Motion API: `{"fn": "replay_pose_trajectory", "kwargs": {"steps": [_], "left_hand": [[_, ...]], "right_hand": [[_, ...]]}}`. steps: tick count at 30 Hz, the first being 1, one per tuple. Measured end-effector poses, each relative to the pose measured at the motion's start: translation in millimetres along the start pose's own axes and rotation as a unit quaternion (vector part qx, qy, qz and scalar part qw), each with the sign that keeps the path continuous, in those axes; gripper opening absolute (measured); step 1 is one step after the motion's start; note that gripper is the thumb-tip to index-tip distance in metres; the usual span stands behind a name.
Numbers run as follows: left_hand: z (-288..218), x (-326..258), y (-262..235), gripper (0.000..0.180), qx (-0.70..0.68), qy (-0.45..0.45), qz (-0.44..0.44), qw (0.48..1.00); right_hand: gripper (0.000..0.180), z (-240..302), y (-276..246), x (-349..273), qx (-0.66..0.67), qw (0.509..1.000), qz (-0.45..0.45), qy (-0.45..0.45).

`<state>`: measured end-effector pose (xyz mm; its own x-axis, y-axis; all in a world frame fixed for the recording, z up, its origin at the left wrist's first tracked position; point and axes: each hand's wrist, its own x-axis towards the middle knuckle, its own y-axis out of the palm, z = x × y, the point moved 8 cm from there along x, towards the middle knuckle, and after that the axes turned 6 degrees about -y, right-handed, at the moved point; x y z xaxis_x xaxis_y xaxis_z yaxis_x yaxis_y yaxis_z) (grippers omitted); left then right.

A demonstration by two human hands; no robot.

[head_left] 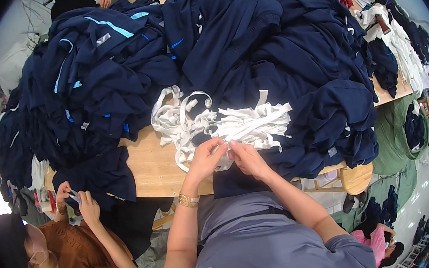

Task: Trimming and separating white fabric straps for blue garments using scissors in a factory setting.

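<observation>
My left hand (208, 158) and my right hand (247, 158) meet fingertip to fingertip at the near side of the table. Both are closed in a pinch on a white fabric strip (223, 163), part of which hangs below my left fingers. Just beyond them lies a bundle of cut white strips (255, 122), fanned out to the right. A tangled heap of longer white tape (171, 118) joins it on the left. Dark navy cloth (240, 182) hangs over the table edge beneath my hands.
Large heaps of navy garments (316, 60) cover most of the wooden table (152, 166). On the left, a co-worker in a brown top (89, 257) holds a small item. A wooden stool (358, 179) stands at the right, near green sheeting (395, 136).
</observation>
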<state>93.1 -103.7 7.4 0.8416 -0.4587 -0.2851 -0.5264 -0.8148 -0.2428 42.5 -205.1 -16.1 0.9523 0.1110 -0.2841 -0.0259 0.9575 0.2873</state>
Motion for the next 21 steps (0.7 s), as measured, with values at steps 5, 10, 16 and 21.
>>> {"fn": "replay_pose_trajectory", "kwargs": {"steps": [5,10,16,21], "left_hand": [[-3.0,-0.3,3.6,0.02,0.02,0.021,0.016,0.999],[-2.1,-1.4,4.2,0.013,-0.001,0.051,0.0,0.999],[-16.9,-7.2,5.4,0.017,-0.032,0.04,0.018,0.999],[-12.9,-5.3,-4.9,0.017,-0.054,0.003,0.039,0.998]], "right_hand": [[0.043,-4.7,-8.7,5.1,-0.083,0.996,-0.007,-0.038],[0.039,-2.3,-3.8,0.7,-0.003,1.0,0.002,0.001],[0.024,22.5,-8.9,4.5,-0.061,0.996,-0.028,-0.059],[0.019,91.7,-80.9,1.6,-0.182,0.92,-0.226,-0.264]]}}
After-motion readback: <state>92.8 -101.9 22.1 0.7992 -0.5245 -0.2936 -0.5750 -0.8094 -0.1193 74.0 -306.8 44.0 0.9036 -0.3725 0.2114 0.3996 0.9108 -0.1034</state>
